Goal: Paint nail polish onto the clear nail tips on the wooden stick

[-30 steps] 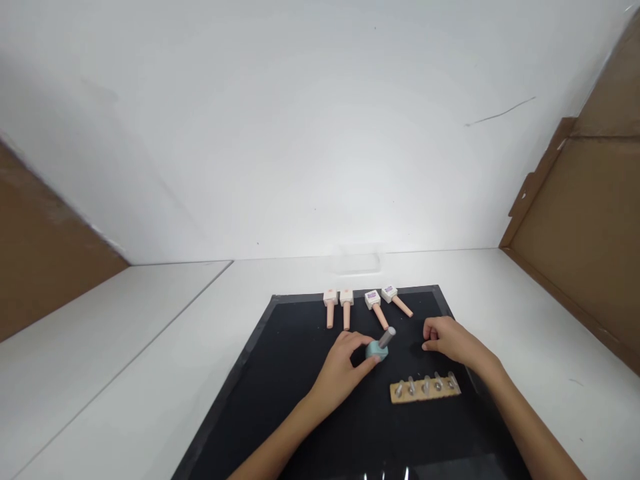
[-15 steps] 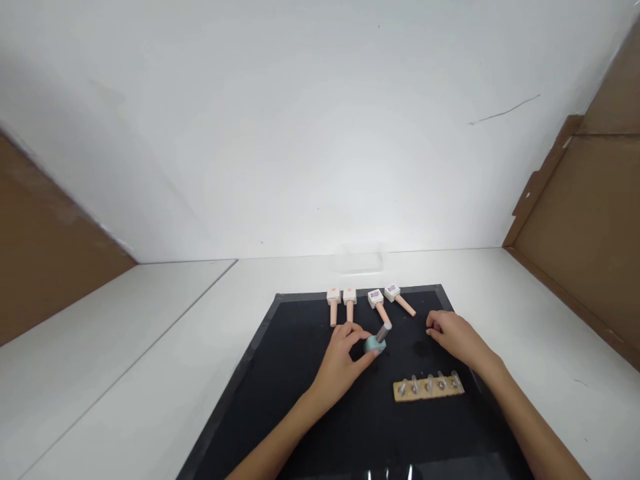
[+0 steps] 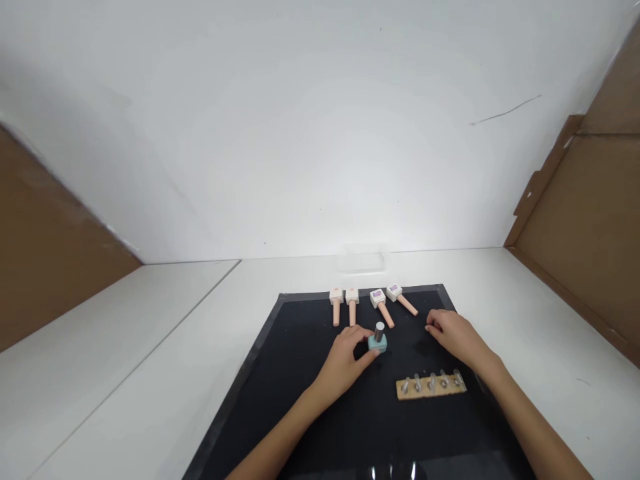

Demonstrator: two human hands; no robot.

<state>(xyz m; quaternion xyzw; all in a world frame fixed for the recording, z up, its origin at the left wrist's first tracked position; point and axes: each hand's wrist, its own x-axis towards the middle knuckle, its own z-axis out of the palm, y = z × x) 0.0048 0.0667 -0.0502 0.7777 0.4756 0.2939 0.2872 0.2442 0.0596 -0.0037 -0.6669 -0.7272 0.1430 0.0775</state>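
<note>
Between the thumb and fingers of my left hand (image 3: 345, 357) is a small teal nail polish bottle (image 3: 377, 343) with a silver cap. The bottle stands about upright on the black mat (image 3: 300, 353). My right hand (image 3: 454, 335) rests at the mat's right edge, its fingers curled in and plainly holding nothing. Beyond my left hand lie several nail polish bottles with white square bodies and peach caps, among them a left one (image 3: 336, 297) and one with a purple label (image 3: 379, 298), their caps towards me.
A tan strip (image 3: 431, 387) bearing several small clear upright pieces lies on the mat, nearer me than the teal bottle. Behind the mat, a clear plastic tray (image 3: 363, 263) sits by the white wall. Brown cardboard panels (image 3: 585, 247) stand at both sides.
The teal bottle was leaning to the right in my left hand and now stands nearly upright. My right hand has stayed in place, and the view has shifted very slightly.
</note>
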